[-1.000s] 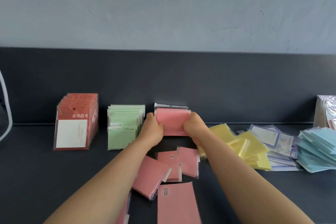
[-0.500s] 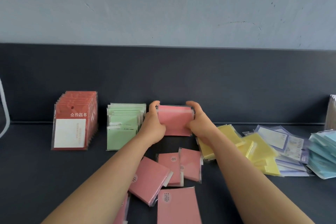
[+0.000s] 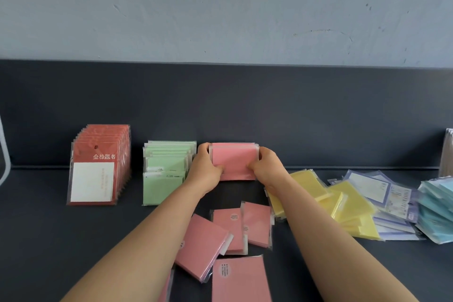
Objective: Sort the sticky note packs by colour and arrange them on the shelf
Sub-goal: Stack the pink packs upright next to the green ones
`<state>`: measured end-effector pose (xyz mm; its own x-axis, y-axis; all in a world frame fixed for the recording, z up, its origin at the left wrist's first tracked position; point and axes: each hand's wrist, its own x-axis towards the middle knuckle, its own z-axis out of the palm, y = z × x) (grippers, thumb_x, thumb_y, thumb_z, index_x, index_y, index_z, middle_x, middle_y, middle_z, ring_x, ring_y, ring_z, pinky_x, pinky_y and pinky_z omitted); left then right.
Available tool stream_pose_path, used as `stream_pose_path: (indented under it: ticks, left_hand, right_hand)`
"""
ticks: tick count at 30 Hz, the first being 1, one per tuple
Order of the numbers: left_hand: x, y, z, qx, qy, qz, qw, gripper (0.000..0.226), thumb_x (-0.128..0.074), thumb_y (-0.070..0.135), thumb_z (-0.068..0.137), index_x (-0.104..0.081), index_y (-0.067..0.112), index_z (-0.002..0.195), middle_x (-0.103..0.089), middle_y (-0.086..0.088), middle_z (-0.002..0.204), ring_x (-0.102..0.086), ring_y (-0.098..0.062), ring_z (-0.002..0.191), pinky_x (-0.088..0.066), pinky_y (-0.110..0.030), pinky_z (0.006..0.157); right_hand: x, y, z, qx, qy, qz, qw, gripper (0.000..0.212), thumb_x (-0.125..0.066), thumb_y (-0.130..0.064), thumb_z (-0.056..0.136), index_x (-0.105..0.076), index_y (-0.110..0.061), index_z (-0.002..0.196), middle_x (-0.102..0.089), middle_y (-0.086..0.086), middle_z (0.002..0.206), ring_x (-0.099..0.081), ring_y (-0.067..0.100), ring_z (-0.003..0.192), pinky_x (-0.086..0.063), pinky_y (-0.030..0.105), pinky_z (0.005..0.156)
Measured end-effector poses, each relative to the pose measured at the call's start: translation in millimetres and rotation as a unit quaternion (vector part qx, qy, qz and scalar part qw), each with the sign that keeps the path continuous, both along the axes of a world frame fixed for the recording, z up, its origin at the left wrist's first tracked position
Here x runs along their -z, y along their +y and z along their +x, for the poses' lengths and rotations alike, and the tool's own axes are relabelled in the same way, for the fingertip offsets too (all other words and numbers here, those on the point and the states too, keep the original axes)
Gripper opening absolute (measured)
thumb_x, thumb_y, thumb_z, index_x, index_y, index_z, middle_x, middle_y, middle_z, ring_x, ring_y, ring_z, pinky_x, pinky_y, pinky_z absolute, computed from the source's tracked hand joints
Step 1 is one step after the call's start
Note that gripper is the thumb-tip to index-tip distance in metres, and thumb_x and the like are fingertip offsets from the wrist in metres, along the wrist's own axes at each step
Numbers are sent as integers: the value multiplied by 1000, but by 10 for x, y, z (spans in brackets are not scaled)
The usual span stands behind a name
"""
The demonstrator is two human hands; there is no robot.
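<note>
Hands — pink stack (now squarer)

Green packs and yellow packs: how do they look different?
The green packs stand upright in a tidy row; the yellow packs lie flat in a messy, overlapping pile. The green packs sit left of the pink stack gripped by the left hand and right hand; the yellow packs sit to its right. Both are in clear wrappers on the dark shelf.
</note>
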<state>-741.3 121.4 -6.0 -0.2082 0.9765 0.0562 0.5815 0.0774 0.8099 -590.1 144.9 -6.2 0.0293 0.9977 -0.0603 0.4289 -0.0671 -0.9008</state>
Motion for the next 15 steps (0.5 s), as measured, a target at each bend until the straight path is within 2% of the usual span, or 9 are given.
stream_pose_path:
  ticks: [5,9,12,15]
  left_hand:
    - [60,55,60,-26,8,-10,1000,44,-59,14,93,-38,14,132,-49,-7,128,-52,-23,104,-40,-29,80]
    - [83,33,96,-33,50,-22,998,29,-52,14,97,-41,4,121,-46,-13,126,-47,-21,92,-38,-30,76]
    - [75,7,100,-25,64,-26,997,32,-51,14,97,-39,3,126,-42,-14,131,-45,-19,91,-37,-30,76]
    - [78,-23,98,-19,65,-30,997,36,-51,15,97,-38,4,128,-41,-14,133,-45,-20,92,-37,-30,76]
  right_hand:
    - [45,-2,-64,30,-16,17,999,26,-42,0,85,-52,-7,108,-58,6,91,-50,15,68,-40,25,54]
    - [78,-57,-91,30,-36,18,999,28,-44,-2,84,-48,-7,112,-56,11,105,-54,22,78,-41,28,57]
    - [96,-89,-87,25,-58,19,998,28,-46,-2,83,-49,-7,110,-55,13,110,-55,24,82,-43,30,61]
    - [102,-108,-71,20,-72,17,997,27,-47,-3,84,-49,-8,110,-56,14,110,-54,22,79,-41,28,57]
